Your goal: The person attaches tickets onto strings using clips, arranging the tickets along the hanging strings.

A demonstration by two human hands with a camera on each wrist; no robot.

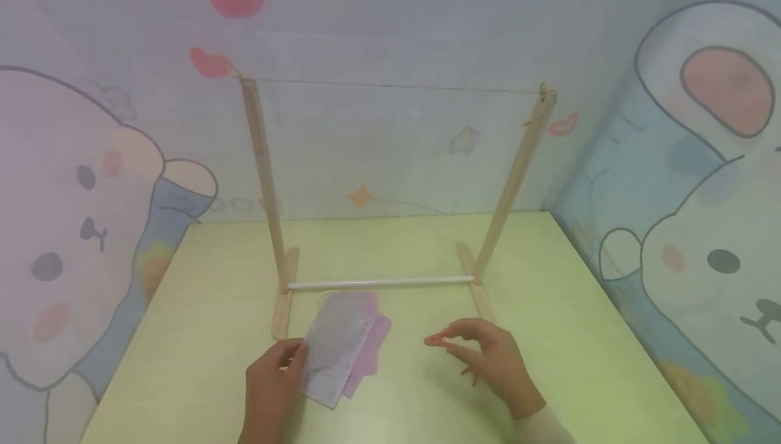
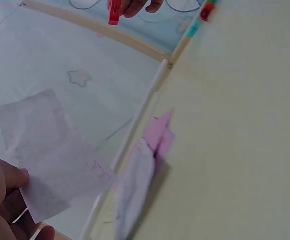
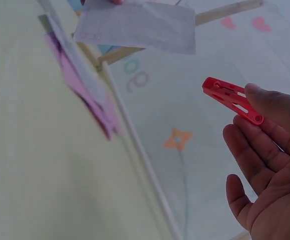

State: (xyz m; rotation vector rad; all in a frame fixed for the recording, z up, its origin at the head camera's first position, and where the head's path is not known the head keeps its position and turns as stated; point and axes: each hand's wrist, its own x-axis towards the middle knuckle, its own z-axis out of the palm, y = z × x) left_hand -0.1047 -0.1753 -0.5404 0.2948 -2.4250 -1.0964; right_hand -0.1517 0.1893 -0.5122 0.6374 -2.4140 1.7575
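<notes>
My left hand pinches a thin whitish paper slip by its edge, thumb on the near face. Faint reddish marks show near one corner. Beneath the raised slip lies a loose pile: a white sheet with writing over pink papers. Toward the right, my right hand pinches a red clothespin between thumb and fingers. The pin points left, apart from the slip. Its other fingers are loosely bent in the right wrist view.
Behind the papers stands a wooden frame, with a left post, a right post, a string across the top and a white rod low down. Teal and red small items lie by the right foot. Cartoon-printed walls enclose the table.
</notes>
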